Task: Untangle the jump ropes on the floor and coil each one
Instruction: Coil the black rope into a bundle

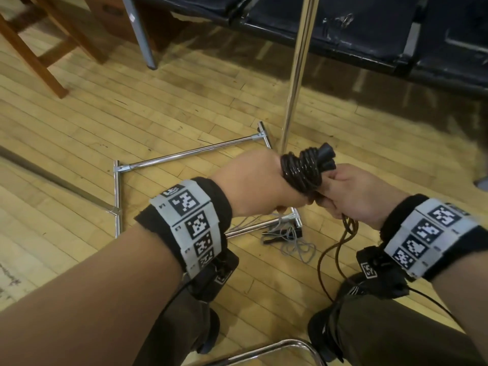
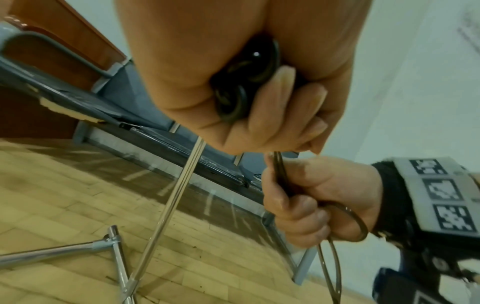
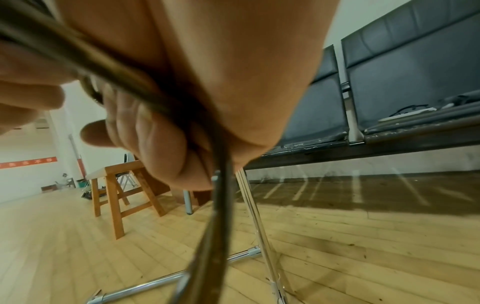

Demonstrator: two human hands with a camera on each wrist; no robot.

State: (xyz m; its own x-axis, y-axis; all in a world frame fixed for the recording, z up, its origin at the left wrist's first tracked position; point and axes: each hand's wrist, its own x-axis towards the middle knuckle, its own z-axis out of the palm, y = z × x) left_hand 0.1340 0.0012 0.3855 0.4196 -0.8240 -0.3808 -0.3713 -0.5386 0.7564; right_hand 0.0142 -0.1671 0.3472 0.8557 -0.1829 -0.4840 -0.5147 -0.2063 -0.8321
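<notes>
Left hand [image 1: 253,183] fisted around the coiled black jump rope [image 1: 303,170]; coil and its black handles [image 1: 326,155] stick out above my fist, held up off the wooden floor [image 1: 79,122]. Right hand [image 1: 359,194] just beside it, fingers curled round the loose strands, which hang between my knees. Grey jump rope [image 1: 298,247] lies in a loose heap on the floor at the corner of the chrome stand base [image 1: 184,154]. Dark bench seats [image 1: 369,30] behind.

Left wrist view: my fingers [image 2: 283,98] wrapped round the black loops [image 2: 233,96]. Right hand [image 2: 311,197] below, closed on thin strands [image 2: 330,267] that trail down.

Right wrist view: blurred close-up, rope strands [image 3: 218,205] run through my closed right palm [image 3: 161,148] and drop toward the floor. Wooden stool [image 3: 116,195] far left.
</notes>
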